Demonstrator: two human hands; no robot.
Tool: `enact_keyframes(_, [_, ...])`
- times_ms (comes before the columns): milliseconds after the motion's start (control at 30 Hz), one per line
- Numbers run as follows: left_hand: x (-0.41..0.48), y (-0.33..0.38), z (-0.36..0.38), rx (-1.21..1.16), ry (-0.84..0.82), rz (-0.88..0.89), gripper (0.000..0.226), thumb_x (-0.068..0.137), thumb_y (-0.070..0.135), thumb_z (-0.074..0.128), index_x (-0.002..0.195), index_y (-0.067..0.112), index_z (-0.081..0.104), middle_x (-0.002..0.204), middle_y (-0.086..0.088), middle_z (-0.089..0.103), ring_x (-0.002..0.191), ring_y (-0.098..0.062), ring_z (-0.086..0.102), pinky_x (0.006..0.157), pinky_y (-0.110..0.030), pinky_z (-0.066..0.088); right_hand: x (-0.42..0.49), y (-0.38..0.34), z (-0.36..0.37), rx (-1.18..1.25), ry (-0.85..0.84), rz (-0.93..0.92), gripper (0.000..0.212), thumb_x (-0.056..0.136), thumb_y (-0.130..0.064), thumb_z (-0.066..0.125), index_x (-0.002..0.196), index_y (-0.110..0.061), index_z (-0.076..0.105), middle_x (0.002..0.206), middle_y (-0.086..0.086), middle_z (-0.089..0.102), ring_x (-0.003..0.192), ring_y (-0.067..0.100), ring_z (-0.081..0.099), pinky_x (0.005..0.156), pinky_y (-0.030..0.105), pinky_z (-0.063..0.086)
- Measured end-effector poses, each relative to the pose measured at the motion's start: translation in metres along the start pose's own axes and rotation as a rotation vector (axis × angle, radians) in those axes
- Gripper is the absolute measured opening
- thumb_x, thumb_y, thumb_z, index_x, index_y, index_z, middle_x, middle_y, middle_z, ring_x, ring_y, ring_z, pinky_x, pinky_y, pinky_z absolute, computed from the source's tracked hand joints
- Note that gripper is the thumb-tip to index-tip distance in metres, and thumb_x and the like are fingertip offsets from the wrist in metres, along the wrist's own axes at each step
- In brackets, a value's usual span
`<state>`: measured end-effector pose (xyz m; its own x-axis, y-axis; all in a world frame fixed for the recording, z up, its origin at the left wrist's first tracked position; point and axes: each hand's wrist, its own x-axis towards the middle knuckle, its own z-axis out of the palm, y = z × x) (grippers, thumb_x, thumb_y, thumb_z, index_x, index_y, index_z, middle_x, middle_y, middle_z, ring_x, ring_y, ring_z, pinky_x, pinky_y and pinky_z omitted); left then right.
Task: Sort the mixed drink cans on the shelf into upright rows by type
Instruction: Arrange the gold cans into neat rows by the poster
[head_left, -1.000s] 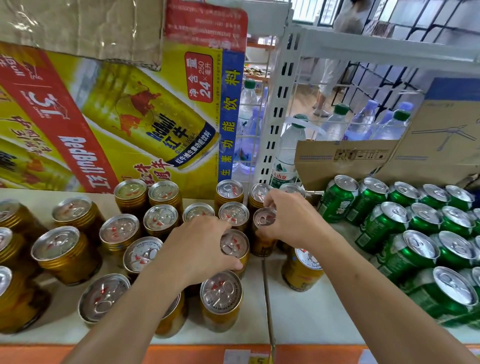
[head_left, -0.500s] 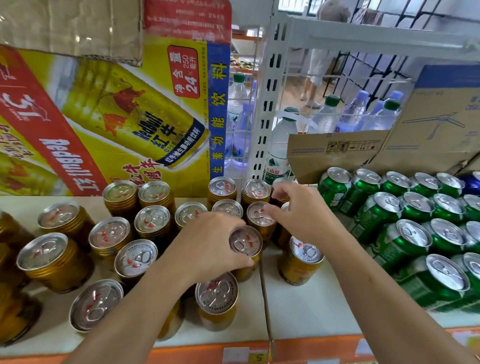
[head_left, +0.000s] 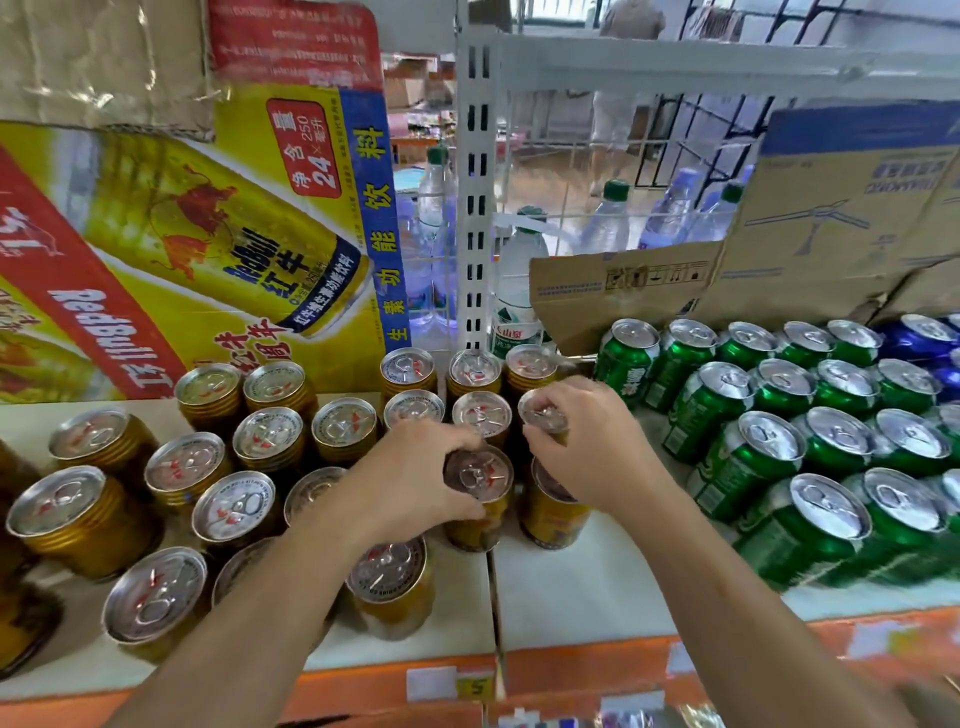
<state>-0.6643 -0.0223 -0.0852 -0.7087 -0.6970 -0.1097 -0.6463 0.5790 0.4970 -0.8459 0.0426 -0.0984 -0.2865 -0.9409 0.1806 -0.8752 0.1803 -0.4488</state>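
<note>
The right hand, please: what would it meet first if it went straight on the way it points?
The right hand would probably meet the back-row gold can just behind the held can; depth is unclear.

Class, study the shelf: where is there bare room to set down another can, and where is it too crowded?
Freest: the front patch of shelf between the gold cans and the green cans. A smaller strip lies back left, beside the yellow box. Both can groups are crowded.

Shelf — gold cans left, green cans right.
</note>
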Motion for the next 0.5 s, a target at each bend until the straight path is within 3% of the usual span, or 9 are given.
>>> enact_keyframes(100, [-0.003,0.001,0.004,-0.025,-0.003,0.0,0.06,0.073,0.034,0.081,0.127,0.029,0.055,0.124,0.011,0.058,0.099,0.001,0.047,0.072,-0.003,0.033,-0.01,0.006,-0.003,0.017,-0.048,0.017,0.044,0.088,-0.036,0.064,0.13,-0.024,0.057,0.136,-0.003,0.05,0.123,0.022,0.045,0.101,0.031,0.038])
enact_keyframes(200, [-0.007,0.004,0.015,-0.08,0.003,-0.096,0.071,0.065,0.046,0.083,0.124,0.03,0.046,0.118,0.012,0.055,0.1,-0.005,0.05,0.073,-0.013,0.037,-0.019,0.01,-0.006,0.1,-0.161,0.064,0.067,0.087,-0.042,0.066,0.146,-0.028,0.038,0.151,-0.005,0.032,0.134,0.018,0.036,0.108,0.032,0.034])
enact_keyframes(333, [-0.007,0.008,0.026,-0.087,0.061,-0.191,0.067,0.07,0.043,0.08,0.123,0.028,0.04,0.12,0.004,0.057,0.097,-0.011,0.052,0.074,-0.023,0.039,-0.029,0.014,-0.011,0.197,-0.279,0.071,0.091,0.079,-0.041,0.076,0.151,-0.031,0.021,0.154,-0.012,0.018,0.136,0.013,0.031,0.097,0.02,0.029])
enact_keyframes(500, [-0.006,0.016,0.027,-0.088,0.055,-0.194,0.07,0.075,0.04,0.078,0.131,0.025,0.039,0.13,0.002,0.052,0.103,-0.011,0.049,0.08,-0.023,0.039,-0.03,0.017,-0.012,0.245,-0.24,0.059,0.097,0.074,-0.034,0.08,0.15,-0.035,0.021,0.152,-0.011,0.021,0.124,0.008,0.035,0.092,0.021,0.031])
